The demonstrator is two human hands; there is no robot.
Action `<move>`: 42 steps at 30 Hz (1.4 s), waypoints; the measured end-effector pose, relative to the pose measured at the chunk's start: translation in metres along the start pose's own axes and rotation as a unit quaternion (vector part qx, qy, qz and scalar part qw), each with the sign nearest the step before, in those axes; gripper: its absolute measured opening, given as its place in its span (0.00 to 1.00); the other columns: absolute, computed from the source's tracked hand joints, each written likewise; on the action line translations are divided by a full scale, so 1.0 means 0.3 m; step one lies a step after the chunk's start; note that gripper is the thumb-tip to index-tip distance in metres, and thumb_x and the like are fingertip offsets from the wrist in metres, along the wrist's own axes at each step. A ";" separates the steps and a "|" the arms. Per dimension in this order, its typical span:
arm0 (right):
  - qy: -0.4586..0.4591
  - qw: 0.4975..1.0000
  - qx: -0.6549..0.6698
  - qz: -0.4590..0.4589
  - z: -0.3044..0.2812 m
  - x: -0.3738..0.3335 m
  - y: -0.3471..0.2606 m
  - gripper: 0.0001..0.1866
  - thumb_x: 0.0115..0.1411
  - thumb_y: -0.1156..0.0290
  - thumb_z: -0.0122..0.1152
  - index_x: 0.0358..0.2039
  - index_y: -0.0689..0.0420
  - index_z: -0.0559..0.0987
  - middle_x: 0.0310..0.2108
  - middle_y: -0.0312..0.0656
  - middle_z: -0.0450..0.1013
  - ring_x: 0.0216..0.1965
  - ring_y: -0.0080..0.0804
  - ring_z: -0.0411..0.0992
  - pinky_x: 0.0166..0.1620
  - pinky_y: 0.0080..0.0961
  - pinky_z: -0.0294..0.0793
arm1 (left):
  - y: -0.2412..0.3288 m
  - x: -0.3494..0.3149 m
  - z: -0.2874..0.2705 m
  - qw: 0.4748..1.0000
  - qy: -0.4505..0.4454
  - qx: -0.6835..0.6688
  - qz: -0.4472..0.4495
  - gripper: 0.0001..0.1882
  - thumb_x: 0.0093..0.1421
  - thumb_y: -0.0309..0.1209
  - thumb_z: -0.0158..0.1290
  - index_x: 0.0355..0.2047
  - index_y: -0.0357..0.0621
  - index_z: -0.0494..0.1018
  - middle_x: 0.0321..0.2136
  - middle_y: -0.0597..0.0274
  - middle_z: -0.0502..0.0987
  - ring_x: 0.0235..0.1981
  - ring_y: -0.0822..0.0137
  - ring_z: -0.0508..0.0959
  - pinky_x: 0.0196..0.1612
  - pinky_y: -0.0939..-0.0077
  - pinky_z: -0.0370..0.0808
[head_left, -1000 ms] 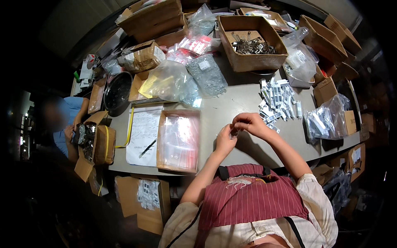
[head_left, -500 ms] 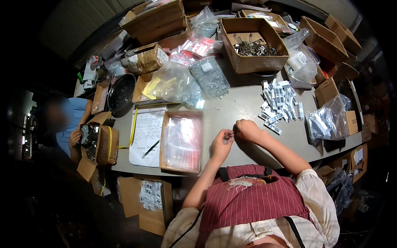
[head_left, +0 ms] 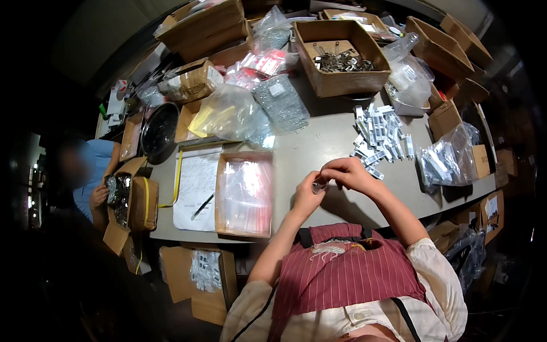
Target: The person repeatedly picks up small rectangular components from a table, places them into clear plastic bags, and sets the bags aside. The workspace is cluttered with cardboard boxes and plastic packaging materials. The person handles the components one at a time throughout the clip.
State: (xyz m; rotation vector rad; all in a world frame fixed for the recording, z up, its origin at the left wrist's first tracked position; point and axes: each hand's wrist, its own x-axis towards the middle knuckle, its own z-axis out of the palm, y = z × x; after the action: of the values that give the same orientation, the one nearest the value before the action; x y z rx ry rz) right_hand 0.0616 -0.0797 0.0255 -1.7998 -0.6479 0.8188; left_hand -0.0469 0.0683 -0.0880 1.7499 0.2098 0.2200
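Observation:
My left hand is closed around a small clear plastic bag, held just above the table near its front edge. My right hand meets it from the right, fingers pinched together at the bag's upper side. Whatever lies between those fingertips is too small to make out. Beyond my right hand, silver-white rectangular metal pieces lie in a loose heap. To the left of my left hand stands a shallow cardboard box filled with flat clear bags that have red edges.
A pen rests on written sheets at the left. A cardboard box of metal clips stands at the back. Bagged metal pieces lie at right. On the left, another person's hand touches an open carton.
My right hand has risen and moved in over the bag, fingertips now at it. My left hand has turned slightly, showing more of the bag. The whole view has shifted a little.

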 end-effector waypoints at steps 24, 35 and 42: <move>0.285 0.807 -0.502 -0.129 -0.201 -0.115 0.349 0.16 0.53 0.75 0.66 0.43 0.59 0.74 0.39 0.49 0.72 0.45 0.50 0.69 0.50 0.42 0.69 | 0.071 -0.072 -0.032 0.998 0.039 -0.001 -0.057 0.13 0.57 0.22 0.59 0.43 0.40 0.74 0.39 0.62 0.79 0.43 0.69 0.78 0.50 0.75 0.73; 0.153 0.930 -0.329 -0.062 -0.015 -0.111 0.356 0.23 0.56 0.52 0.69 0.37 0.61 0.77 0.30 0.51 0.73 0.34 0.53 0.73 0.37 0.43 0.73 | 0.057 -0.058 0.039 0.980 -0.104 -0.059 -0.159 0.10 0.58 0.24 0.60 0.41 0.37 0.75 0.37 0.61 0.82 0.37 0.71 0.80 0.40 0.76 0.77; 0.146 0.880 -0.451 -0.041 0.101 -0.225 0.307 0.30 0.52 0.55 0.71 0.49 0.59 0.73 0.42 0.50 0.71 0.45 0.50 0.72 0.43 0.42 0.74 | 0.011 -0.061 0.058 0.984 -0.078 -0.073 -0.143 0.12 0.59 0.22 0.59 0.43 0.37 0.72 0.36 0.62 0.82 0.37 0.72 0.80 0.41 0.76 0.76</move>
State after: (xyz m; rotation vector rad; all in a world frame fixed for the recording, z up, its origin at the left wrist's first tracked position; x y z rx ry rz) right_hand 0.0011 -0.1441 -0.0529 -2.6344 -0.9865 0.1363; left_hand -0.0597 0.0463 -0.0885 1.5613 0.3191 -0.1094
